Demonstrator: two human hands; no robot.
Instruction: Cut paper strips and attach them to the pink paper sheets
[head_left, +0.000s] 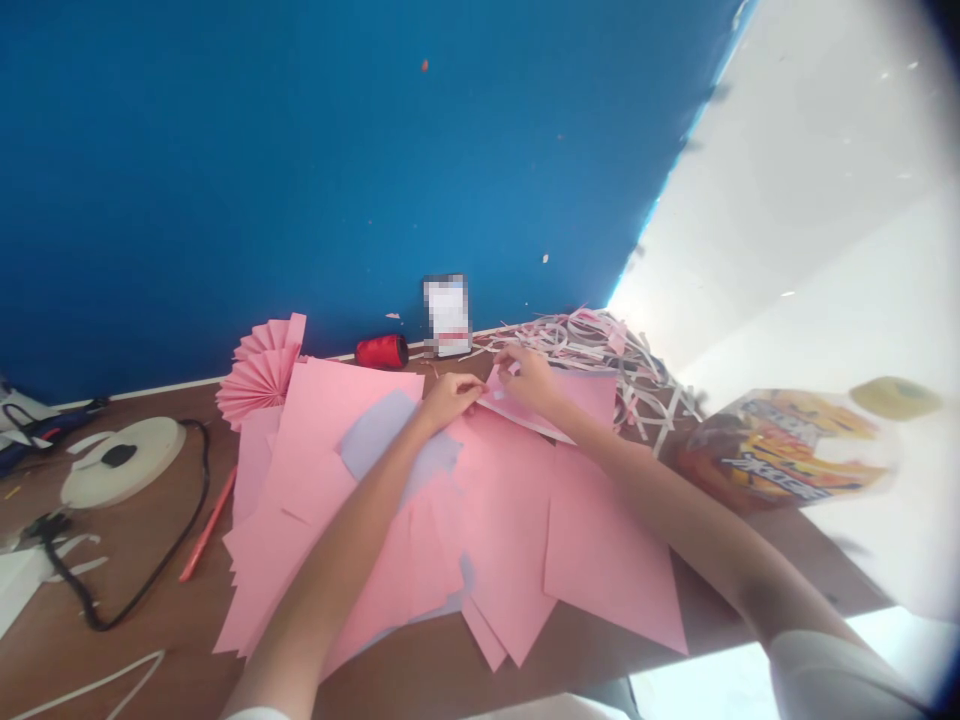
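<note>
My left hand (450,400) pinches the left corner of a pink paper sheet (585,395) near the back of the table. Just to its right, my right hand (526,376) is over the same sheet with its fingers curled at the edge; what sits between those fingertips is too small to make out. A pale band runs along the sheet's near edge. Under my forearms lie several overlapping pink sheets (510,500), with a pale lilac piece (379,435) among them. Pleated pink paper fans (262,372) rest at the left of the pile.
Behind the papers are a red roll (381,351) and a phone (448,315) leaning on the blue wall. Shredded paper strips (652,385) heap at the back right, beside a plastic jar (795,450). Leftward lie a red pen (210,525), a black cable (199,500) and a round white device (124,462).
</note>
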